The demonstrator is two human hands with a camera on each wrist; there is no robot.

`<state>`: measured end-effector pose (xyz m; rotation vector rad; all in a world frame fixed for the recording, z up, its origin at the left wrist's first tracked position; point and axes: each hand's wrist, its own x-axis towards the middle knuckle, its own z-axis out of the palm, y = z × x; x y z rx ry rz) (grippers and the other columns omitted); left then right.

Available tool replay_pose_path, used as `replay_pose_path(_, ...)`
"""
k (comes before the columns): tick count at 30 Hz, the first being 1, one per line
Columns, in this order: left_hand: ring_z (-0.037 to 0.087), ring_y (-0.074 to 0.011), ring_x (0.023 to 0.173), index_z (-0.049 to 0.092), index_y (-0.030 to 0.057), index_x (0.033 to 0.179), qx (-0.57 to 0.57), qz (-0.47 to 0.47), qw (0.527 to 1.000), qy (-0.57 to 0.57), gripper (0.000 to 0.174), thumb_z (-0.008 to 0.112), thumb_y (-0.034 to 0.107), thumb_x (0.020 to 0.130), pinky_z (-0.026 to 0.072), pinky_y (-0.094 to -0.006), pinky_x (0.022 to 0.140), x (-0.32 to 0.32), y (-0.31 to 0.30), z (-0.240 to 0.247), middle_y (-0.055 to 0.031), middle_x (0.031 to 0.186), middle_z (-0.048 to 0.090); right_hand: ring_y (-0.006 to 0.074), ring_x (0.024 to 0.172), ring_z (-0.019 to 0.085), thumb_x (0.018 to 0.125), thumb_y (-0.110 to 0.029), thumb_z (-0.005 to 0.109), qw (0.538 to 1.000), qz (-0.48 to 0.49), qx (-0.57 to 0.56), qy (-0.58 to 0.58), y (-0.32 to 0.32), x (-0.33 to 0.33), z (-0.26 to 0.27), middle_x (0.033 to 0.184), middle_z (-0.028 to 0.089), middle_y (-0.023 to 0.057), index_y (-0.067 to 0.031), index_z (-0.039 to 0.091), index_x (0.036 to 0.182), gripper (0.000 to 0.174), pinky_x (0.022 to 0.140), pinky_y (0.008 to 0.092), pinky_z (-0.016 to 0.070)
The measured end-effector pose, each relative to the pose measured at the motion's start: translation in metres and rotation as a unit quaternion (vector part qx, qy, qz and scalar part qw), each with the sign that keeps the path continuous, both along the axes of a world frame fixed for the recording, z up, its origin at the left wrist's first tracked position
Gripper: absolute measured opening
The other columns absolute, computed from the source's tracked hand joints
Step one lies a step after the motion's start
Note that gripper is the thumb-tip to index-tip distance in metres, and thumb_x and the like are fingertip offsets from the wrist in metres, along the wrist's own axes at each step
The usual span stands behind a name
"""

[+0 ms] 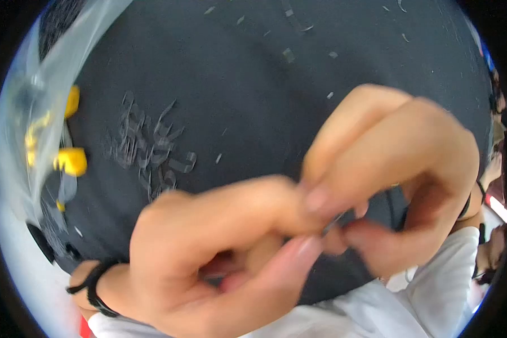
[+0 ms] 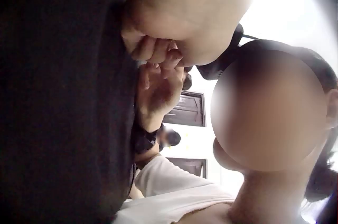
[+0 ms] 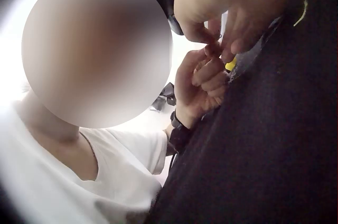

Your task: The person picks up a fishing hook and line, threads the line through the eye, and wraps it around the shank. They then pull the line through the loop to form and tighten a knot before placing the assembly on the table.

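Observation:
In the head view the left hand (image 1: 219, 253) and right hand (image 1: 405, 163) meet at their fingertips, low over a black cloth surface (image 1: 248, 84). Both have thumb and fingers curled into a pinch around a tiny clear piece (image 1: 339, 216), which the fingers mostly hide and motion blurs. The left wrist view shows the left hand (image 2: 179, 18) above with its fingers bent, touching the right hand (image 2: 161, 92). From the right wrist, the right hand (image 3: 237, 7) bends down to the fingertips of the left hand (image 3: 200, 84).
A pile of clear thin strips (image 1: 146, 143) lies left of centre, with small scraps (image 1: 288, 55) scattered farther back. Yellow-handled tools (image 1: 72, 161) lie at the left, beside and under a clear plastic sheet (image 1: 76, 53). Other people are at the right edge.

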<state>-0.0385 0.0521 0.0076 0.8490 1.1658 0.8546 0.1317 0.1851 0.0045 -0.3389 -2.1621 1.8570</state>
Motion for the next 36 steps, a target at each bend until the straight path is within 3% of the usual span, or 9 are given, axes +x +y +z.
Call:
replay_pose_path(4, 0.059, -0.0096, 0.075, 0.054, -0.0084, 0.104, 0.037, -0.028, 0.997, -0.057, 0.019, 0.047, 0.0, 0.088, 0.044, -0.0211, 0.067, 0.001, 0.001, -0.001, -0.0111, 0.081, 0.064, 0.0118, 0.062, 0.054, 0.071, -0.001, 0.065, 0.997, 0.051, 0.047, 0.028, 0.01, -0.001, -0.003, 0.082, 0.06, 0.0124, -0.0023, 0.059, 0.084, 0.015, 0.055, 0.0189, 0.0438)
replay_pose_path(7, 0.047, -0.0022, 0.054, 0.061, -0.0022, 0.099, 0.072, -0.056, 0.995, -0.03, 0.016, 0.054, 0.002, 0.085, 0.0349, -0.0179, 0.05, -0.002, 0.004, 0.006, -0.0005, 0.065, 0.058, 0.011, 0.06, 0.052, 0.074, -0.006, 0.063, 0.996, 0.032, 0.068, 0.052, 0.011, -0.001, -0.001, 0.076, 0.058, 0.0098, -0.0041, 0.056, 0.082, 0.011, 0.053, 0.0182, 0.0426)
replay_pose_path(12, 0.049, -0.0074, 0.048, 0.067, 0.0, 0.093, 0.204, -0.06, 0.975, 0.071, 0.019, 0.062, 0.004, 0.075, 0.0373, -0.0199, 0.044, 0.005, 0.005, 0.011, -0.0017, 0.06, 0.058, 0.0061, 0.049, 0.04, 0.082, -0.016, 0.053, 0.985, -0.127, 0.077, 0.089, 0.016, 0.007, -0.004, 0.071, 0.047, 0.0049, -0.0059, 0.044, 0.086, 0.014, 0.048, 0.0165, 0.0354)
replay_pose_path(19, 0.046, -0.0073, 0.038, 0.067, 0.0033, 0.081, 0.287, -0.14, 0.891, 0.322, 0.039, 0.06, 0.041, 0.084, 0.0345, -0.0206, 0.04, -0.047, -0.044, 0.05, 0.0028, 0.052, 0.058, 0.0039, 0.046, 0.033, 0.084, -0.013, 0.044, 0.986, -0.147, 0.004, 0.076, 0.017, 0.024, -0.001, 0.066, 0.042, 0.0001, -0.0056, 0.042, 0.09, 0.009, 0.048, 0.0168, 0.0302)
replay_pose_path(23, 0.043, -0.0102, 0.035, 0.066, 0.0032, 0.07, 0.208, 0.052, 0.886, 0.411, 0.017, 0.058, 0.015, 0.079, 0.0284, -0.0255, 0.036, -0.047, -0.087, 0.059, 0.0006, 0.047, 0.052, 0.0048, 0.048, 0.036, 0.078, -0.003, 0.047, 0.99, -0.09, 0.048, 0.101, 0.017, 0.03, 0.001, 0.066, 0.045, 0.0013, -0.0033, 0.044, 0.087, 0.009, 0.049, 0.0176, 0.0313)
replay_pose_path(26, 0.053, -0.0193, 0.048, 0.064, 0.0024, 0.079, -0.005, -0.126, 0.841, 0.526, 0.011, 0.067, 0.005, 0.069, 0.0392, -0.0286, 0.044, -0.042, -0.068, 0.084, -0.0057, 0.061, 0.057, 0.0058, 0.052, 0.041, 0.072, 0.005, 0.052, 0.993, -0.017, 0.095, 0.066, 0.02, 0.031, 0.003, 0.068, 0.051, 0.0035, -0.0001, 0.049, 0.084, 0.014, 0.051, 0.0192, 0.0327)
replay_pose_path(29, 0.056, -0.021, 0.056, 0.064, 0.0031, 0.082, 0.127, -0.065, 0.784, 0.604, 0.02, 0.071, 0.007, 0.064, 0.0429, -0.0303, 0.047, -0.04, -0.057, 0.078, -0.0077, 0.07, 0.058, 0.0054, 0.054, 0.043, 0.07, 0.007, 0.06, 0.998, 0.006, 0.06, 0.024, 0.011, 0.019, 0.001, 0.073, 0.057, 0.0048, -0.0005, 0.057, 0.083, 0.015, 0.05, 0.019, 0.0331)
replay_pose_path(32, 0.056, -0.0153, 0.061, 0.064, -0.0017, 0.085, 0.198, -0.078, 0.807, 0.551, 0.019, 0.068, -0.001, 0.066, 0.0422, -0.0252, 0.049, -0.03, -0.031, 0.071, -0.0103, 0.078, 0.059, 0.0055, 0.055, 0.047, 0.07, 0.006, 0.064, 0.997, -0.001, 0.074, 0.036, 0.011, 0.019, -0.002, 0.075, 0.06, 0.0058, -0.001, 0.06, 0.082, 0.014, 0.048, 0.0181, 0.0332)
replay_pose_path(36, 0.059, -0.019, 0.064, 0.065, 0.0023, 0.088, 0.256, -0.072, 0.746, 0.611, 0.022, 0.071, -0.001, 0.066, 0.0455, -0.027, 0.053, -0.016, -0.005, 0.047, -0.0087, 0.08, 0.059, 0.0073, 0.06, 0.055, 0.07, 0.005, 0.066, 0.995, 0.0, 0.094, 0.034, 0.01, 0.018, -0.004, 0.074, 0.064, 0.0071, -0.0011, 0.061, 0.082, 0.014, 0.047, 0.0173, 0.0328)
